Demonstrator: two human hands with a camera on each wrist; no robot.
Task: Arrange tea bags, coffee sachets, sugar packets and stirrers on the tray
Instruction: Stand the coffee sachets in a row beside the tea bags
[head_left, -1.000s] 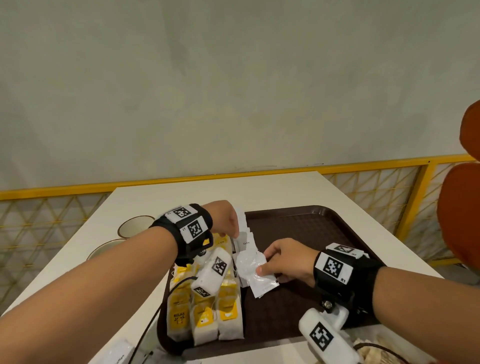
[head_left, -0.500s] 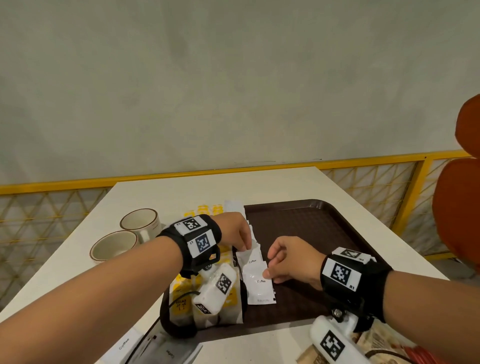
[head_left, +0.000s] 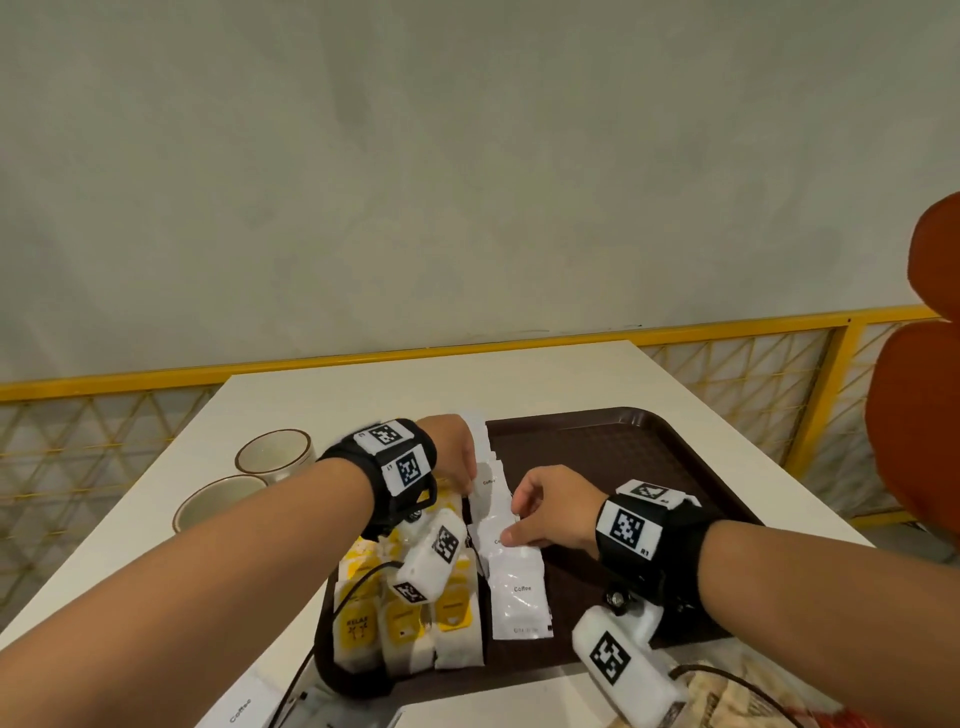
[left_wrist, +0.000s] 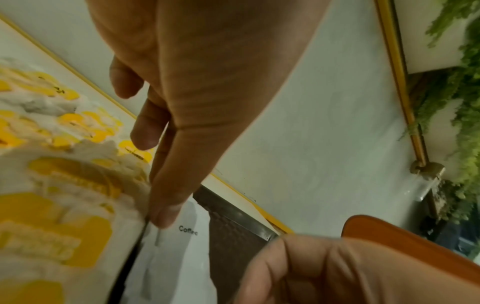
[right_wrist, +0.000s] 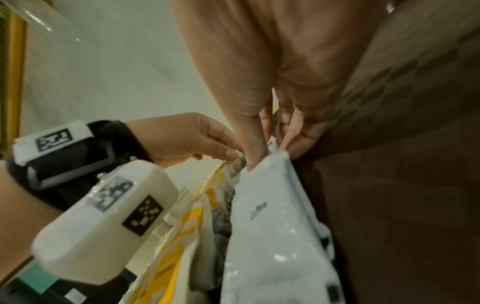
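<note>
A brown tray (head_left: 649, 467) holds yellow-and-white tea bags (head_left: 405, 618) on its left side. Beside them, white coffee sachets (head_left: 519, 592) lie in an overlapping row running front to back. My left hand (head_left: 457, 462) reaches down to the far part of the row. Its thumb (left_wrist: 163, 216) and forefinger pinch the left edge of a coffee sachet (left_wrist: 182, 246) next to the tea bags (left_wrist: 64, 205). My right hand (head_left: 545, 509) holds the far end of the nearest coffee sachet (right_wrist: 272, 226), thumb on top and curled fingers at its right corner. No stirrers or sugar packets are identifiable.
Two empty cups (head_left: 272, 454) (head_left: 218, 501) stand on the white table left of the tray. A loose packet marked Coffee (head_left: 239, 709) lies off the tray at the near left. Brown paper items (head_left: 727, 696) sit near right. An orange chair (head_left: 919, 415) stands at the right.
My right hand has laid its coffee sachet flat at the near end of the row. My left hand has lowered onto the row. My head moved, bringing the cups into view.
</note>
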